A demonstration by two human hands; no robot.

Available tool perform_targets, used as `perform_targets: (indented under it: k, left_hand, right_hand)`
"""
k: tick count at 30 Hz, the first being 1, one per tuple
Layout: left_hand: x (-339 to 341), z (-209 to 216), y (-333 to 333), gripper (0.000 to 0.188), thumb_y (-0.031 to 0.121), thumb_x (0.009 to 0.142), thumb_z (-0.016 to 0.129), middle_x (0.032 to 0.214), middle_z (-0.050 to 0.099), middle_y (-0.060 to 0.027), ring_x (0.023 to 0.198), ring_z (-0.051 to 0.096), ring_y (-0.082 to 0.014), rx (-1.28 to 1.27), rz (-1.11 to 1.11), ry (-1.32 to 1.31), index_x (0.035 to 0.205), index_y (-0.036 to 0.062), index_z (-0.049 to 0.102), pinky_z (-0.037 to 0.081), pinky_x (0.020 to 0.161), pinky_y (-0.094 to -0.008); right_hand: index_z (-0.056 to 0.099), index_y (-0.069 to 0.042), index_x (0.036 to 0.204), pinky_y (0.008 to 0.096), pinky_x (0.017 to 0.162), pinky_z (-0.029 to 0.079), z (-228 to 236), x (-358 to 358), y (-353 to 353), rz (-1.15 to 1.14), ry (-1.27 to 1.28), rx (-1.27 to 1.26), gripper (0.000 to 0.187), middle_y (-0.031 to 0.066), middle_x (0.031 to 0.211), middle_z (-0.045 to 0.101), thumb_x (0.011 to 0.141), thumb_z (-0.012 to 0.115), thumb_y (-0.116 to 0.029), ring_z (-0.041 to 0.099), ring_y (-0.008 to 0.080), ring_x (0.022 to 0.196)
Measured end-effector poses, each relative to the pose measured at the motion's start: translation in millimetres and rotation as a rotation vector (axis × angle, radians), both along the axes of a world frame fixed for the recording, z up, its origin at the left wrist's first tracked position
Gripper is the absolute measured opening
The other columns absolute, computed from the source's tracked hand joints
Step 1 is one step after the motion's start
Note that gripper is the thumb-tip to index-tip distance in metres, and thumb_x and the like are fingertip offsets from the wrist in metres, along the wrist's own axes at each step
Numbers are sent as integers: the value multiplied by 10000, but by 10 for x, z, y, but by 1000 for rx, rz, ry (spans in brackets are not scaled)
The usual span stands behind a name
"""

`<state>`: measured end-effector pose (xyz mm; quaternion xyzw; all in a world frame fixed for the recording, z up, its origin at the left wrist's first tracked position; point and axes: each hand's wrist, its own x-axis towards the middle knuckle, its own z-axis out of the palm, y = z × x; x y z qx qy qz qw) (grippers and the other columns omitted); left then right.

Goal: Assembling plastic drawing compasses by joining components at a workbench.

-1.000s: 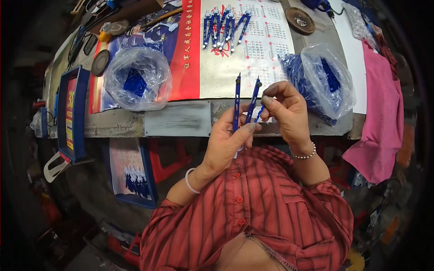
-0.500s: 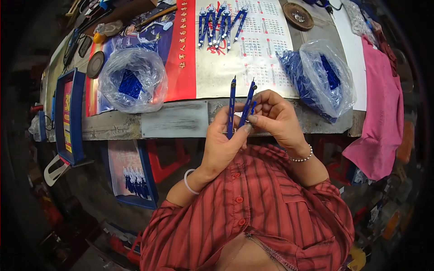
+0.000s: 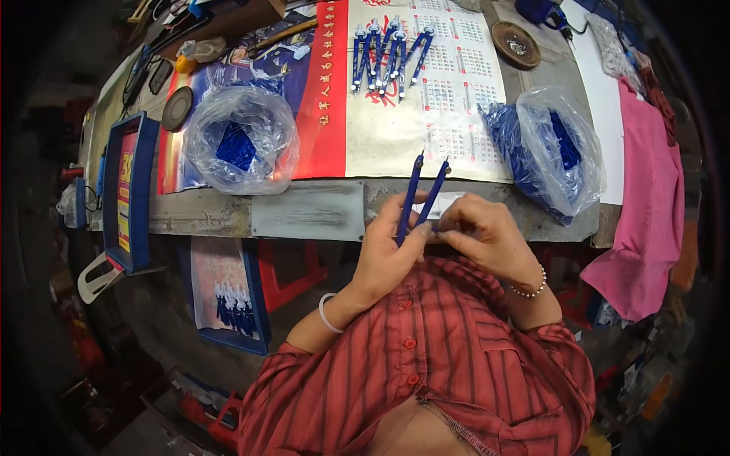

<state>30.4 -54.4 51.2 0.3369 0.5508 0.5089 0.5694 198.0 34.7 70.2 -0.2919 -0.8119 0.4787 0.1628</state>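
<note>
My left hand (image 3: 389,245) is closed round the lower ends of two slim blue compass legs (image 3: 411,196), side by side with their thin metal tips pointing up and apart. Close on its right, my right hand (image 3: 490,237) is closed, thumb and fingertips pinching a small blue piece (image 3: 436,226) near the base of the legs. Fingers mostly cover that piece, so its shape is unclear. Beyond the hands, several blue drawing compasses (image 3: 394,55) with white heads lie in a cluster on a calendar sheet (image 3: 380,137).
Plastic bags of blue parts stand at left (image 3: 199,144) and right (image 3: 593,171). A metal plate (image 3: 308,211) lines the table edge. Round dishes (image 3: 515,44), a pink cloth (image 3: 642,213) and a blue tray (image 3: 137,258) lie around. Below, another blue tray (image 3: 262,304) holds several compasses.
The right hand has moved down from beside the legs' upper part to their base, carrying the small blue piece. The whole view has shifted slightly; the left hand still grips both legs.
</note>
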Motion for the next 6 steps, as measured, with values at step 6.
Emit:
perform_targets:
  k: [6]
  left_hand:
    - [-37,-36,29,403,-11,855,537,809,570,-43,563,493,-68,-43,-68,-252,1229,26,396,389,507,-188]
  right_hand:
    - [557,-38,1125,229,693,486,45,-13,-71,-314,242,-629,329,38,858,605,821,672,-90,580,101,769]
